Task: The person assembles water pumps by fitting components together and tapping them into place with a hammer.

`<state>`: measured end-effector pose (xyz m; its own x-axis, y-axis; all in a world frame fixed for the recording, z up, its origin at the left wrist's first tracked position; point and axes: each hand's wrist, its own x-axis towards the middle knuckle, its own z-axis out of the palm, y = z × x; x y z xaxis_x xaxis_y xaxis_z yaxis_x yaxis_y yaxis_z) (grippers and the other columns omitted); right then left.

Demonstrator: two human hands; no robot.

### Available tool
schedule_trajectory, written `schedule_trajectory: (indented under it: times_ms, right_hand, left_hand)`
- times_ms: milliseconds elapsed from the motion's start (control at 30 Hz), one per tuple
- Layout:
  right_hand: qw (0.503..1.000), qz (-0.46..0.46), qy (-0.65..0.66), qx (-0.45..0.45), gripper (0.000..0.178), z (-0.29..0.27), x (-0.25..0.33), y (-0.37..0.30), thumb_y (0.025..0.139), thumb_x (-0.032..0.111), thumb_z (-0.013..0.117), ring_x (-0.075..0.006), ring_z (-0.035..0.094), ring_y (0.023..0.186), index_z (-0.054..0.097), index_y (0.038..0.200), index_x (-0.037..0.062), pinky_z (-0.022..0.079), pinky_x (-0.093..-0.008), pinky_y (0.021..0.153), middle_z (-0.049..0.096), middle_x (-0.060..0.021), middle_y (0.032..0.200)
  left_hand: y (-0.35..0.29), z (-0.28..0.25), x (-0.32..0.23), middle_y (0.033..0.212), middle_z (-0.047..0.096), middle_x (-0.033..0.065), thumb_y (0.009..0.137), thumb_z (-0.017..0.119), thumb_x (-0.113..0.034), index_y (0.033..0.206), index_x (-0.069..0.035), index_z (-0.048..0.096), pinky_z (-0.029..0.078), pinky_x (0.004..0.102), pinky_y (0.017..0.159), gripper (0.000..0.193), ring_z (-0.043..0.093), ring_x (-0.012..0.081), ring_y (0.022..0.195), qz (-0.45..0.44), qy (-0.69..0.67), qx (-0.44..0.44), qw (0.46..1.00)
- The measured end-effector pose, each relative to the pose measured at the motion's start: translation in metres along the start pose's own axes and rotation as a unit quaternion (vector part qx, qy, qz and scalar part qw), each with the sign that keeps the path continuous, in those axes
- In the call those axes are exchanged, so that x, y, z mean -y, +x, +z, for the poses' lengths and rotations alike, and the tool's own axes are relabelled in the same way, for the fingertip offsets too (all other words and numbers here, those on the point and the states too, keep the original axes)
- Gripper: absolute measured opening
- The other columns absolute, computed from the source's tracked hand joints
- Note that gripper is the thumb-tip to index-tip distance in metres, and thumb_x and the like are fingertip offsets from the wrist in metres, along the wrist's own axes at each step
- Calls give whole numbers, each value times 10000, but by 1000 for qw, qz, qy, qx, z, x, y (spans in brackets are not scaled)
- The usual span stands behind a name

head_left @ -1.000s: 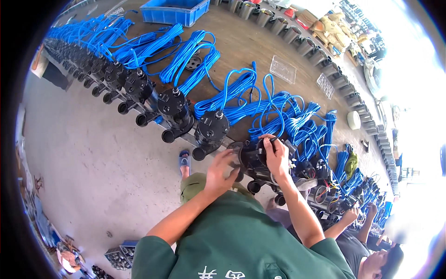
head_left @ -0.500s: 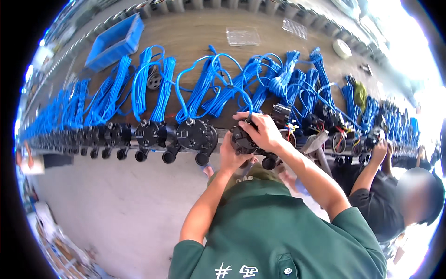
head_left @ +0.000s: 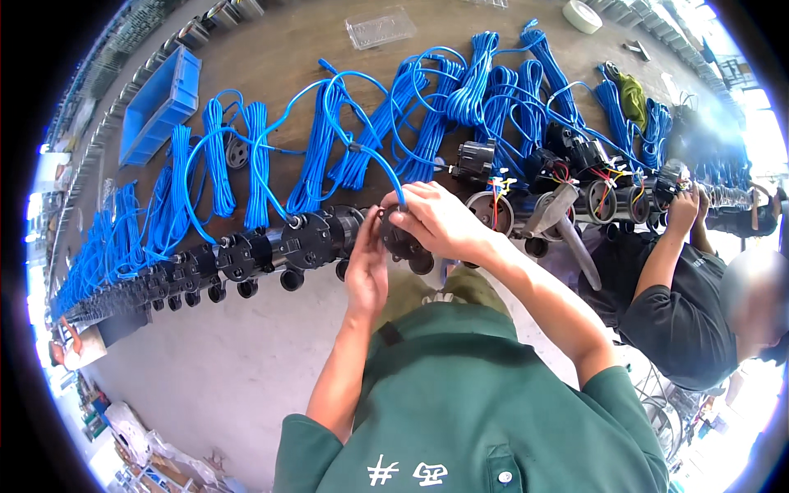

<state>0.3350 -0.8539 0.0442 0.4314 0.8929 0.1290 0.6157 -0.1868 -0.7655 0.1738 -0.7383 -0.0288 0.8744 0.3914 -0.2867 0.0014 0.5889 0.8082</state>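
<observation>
A black round end cap (head_left: 401,237) with a blue cable running into its top lies between my hands at the table's near edge. My right hand (head_left: 444,220) is closed over its top and right side, fingers near the cable entry. Against its left side, my left hand (head_left: 367,275) holds the cap, fingers pointing up and close together. Just left of it sits another black end cap (head_left: 316,240), part of a long row. To the right, an open tube end (head_left: 491,212) shows coloured wires, and a black cylindrical part (head_left: 473,160) rests above it.
Blue cable bundles (head_left: 316,148) lie along the table (head_left: 288,49). Farther back are a blue crate (head_left: 160,107), a clear plastic tray (head_left: 380,29) and a tape roll (head_left: 582,16). A grey handled tool (head_left: 567,226) leans at right, near a co-worker's hands (head_left: 684,209).
My view has turned, so the table's things sit farther left. The cap between my hands is tilted differently, and my left fingers are straighter along its side.
</observation>
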Motion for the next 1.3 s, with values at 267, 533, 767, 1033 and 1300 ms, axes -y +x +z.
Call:
schedule_trajectory:
  times_ms: [267,533,767,1033,1300]
  right_hand:
    - [926,234,-28,-296,273,-77,13,-74,979,84,628,-309,689,1079,679,1238,16,530,-402,964,729,-153,1130]
    - [842,360,-364,-168,479,-77,-28,-210,865,103,713,-376,609,1158,549,1301,-10,481,-455,965,636,-189,1212]
    - [875,412,-163,-197,191,-98,5,-196,894,132,721,-240,646,726,660,1039,22,503,-365,693,661,-128,799]
    - [893,413,158,-76,287,-15,34,-165,996,280,679,-144,491,622,606,1037,6,426,-338,577,578,-51,706]
    - [854,409,295,-130,256,-58,78,-140,1042,273,637,-51,475,596,575,977,32,381,-245,535,525,43,691]
  left_hand:
    - [11,44,-20,1197,652,73,892,746,-90,1395,-7,530,510,294,987,554,632,137,1099,55,119,-49,990]
    - [20,38,-6,1389,598,130,851,725,-173,1365,-7,567,528,358,1028,563,604,212,1244,102,158,-30,982]
    - [19,33,1,1403,578,143,840,707,-135,1379,-28,535,590,371,961,576,631,231,1210,90,115,-34,989]
    - [22,40,-4,1260,646,95,837,700,-149,1326,0,600,524,317,975,520,637,165,1116,118,156,-38,980]
    - [21,23,0,1268,614,89,807,784,-143,1357,-27,573,483,326,1024,601,607,173,1144,99,153,-20,983]
